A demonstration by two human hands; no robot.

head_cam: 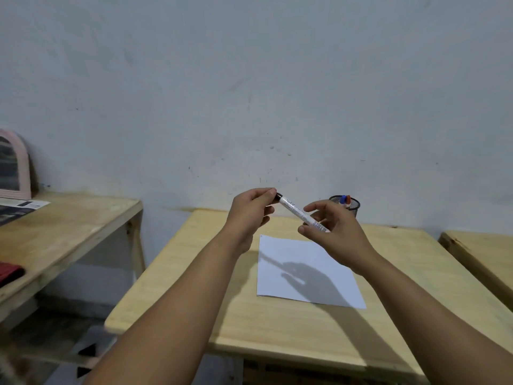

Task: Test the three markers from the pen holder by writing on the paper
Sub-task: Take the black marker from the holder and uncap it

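A white marker (pixel 298 213) with a black cap is held in the air above the wooden table (pixel 277 323). My left hand (pixel 251 211) pinches the black cap at the marker's upper left end. My right hand (pixel 334 232) holds the white barrel at its lower right end between thumb and fingers. Below them a blank white sheet of paper (pixel 291 273) lies flat on the table. A black mesh pen holder (pixel 350 204) stands at the back of the table by the wall, partly hidden by my right hand, with a blue-capped and a red-capped marker in it.
A second wooden table (pixel 69 226) on the left carries a pink-framed mirror (pixel 14 165), printed papers and a dark red object. Another table's edge (pixel 477 251) shows at the right. A pale wall rises behind.
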